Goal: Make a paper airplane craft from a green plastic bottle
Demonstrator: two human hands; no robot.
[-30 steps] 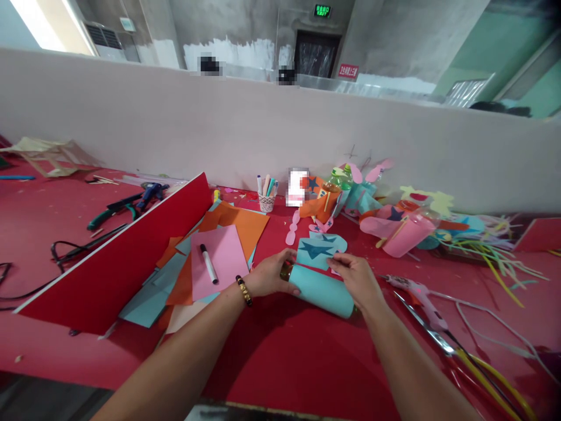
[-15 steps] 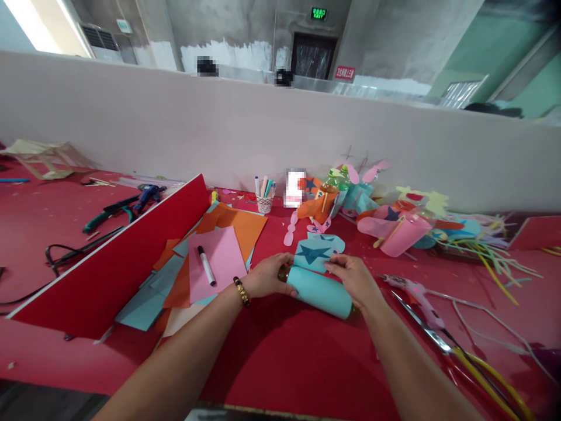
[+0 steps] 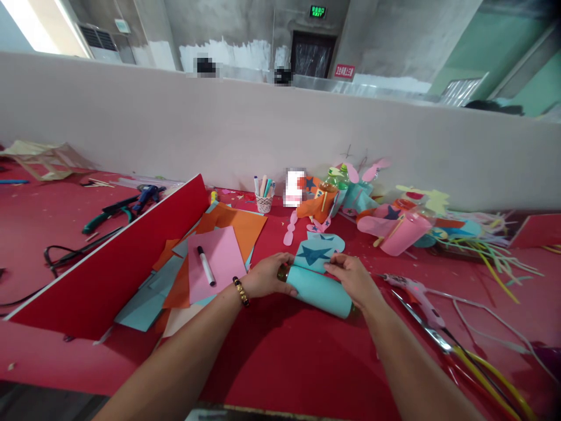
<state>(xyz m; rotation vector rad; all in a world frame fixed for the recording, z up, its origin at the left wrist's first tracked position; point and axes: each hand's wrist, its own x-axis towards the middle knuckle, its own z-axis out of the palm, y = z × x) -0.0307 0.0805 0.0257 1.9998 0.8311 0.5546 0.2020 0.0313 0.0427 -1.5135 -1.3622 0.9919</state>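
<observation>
A bottle wrapped in light blue paper (image 3: 322, 290) lies on its side on the red table, its neck toward the left. My left hand (image 3: 270, 276) is closed around the neck end, thumb along the near side. A light blue paper wing with a dark blue star (image 3: 312, 254) sits against the bottle's far side. Between thumb and fingers, my right hand (image 3: 350, 278) pinches the right edge of this wing, while its lower part rests by the bottle's base. Beyond the wing, another blue paper piece with a star (image 3: 335, 242) is partly covered.
Coloured paper sheets (image 3: 219, 251) with a marker (image 3: 205, 266) lie left, beside a red upright board (image 3: 123, 263). A pink glue gun (image 3: 416, 295) and large scissors (image 3: 432, 336) lie right. Decorated bottles (image 3: 403, 231) and a pen cup (image 3: 264, 203) stand toward the back partition.
</observation>
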